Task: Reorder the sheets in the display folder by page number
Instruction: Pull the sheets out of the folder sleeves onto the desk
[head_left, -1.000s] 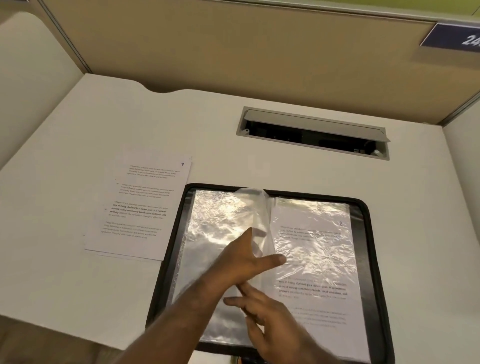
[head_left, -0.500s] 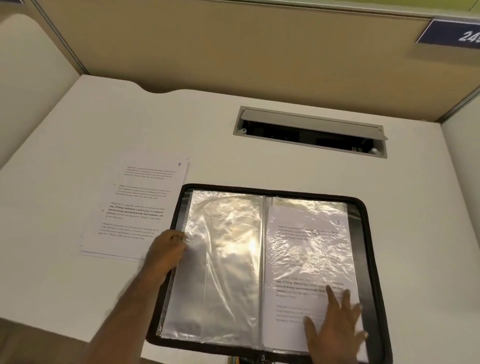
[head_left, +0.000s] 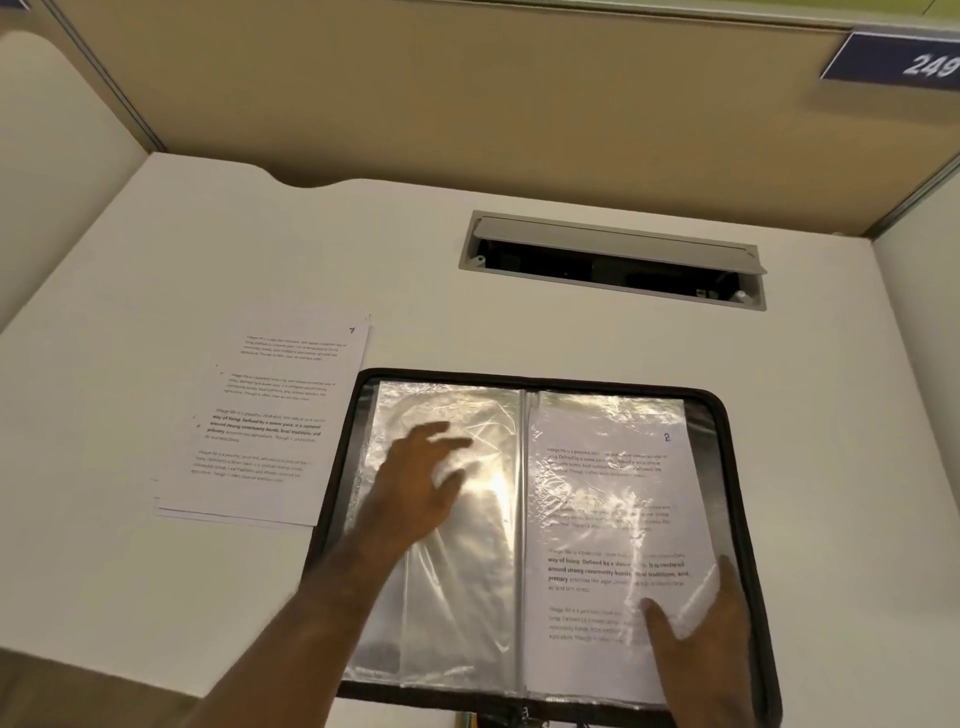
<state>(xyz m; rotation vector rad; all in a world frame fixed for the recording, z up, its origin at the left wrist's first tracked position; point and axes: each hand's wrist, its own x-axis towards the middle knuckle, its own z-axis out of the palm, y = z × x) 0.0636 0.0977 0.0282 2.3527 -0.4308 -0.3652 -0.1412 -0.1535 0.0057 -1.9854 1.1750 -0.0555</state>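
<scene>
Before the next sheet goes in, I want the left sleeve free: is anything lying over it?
Yes: the left hand is over the empty left sleeve of the display folder, fingers spread. Nothing else covers it. The loose sheets lie on the desk beside the folder's left edge.

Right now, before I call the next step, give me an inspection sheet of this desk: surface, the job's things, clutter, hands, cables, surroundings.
Surface: white desk, set in a cubicle.
Job's things: black display folder lies open; left sleeve looks empty, right sleeve holds page 2. Loose stack beside the folder on the left, page 7 on top.
Clutter: nothing seen.
Hands: left hand blurred over the empty sleeve, fingers spread, holding nothing. Right hand at the lower right of page 2; thumb on the sleeve, fingers seem tucked at its outer edge.
Cables: none on the desk; open cable hatch behind the folder, contents dark.
Surroundings: beige partition, blue number plate reading 249.
</scene>
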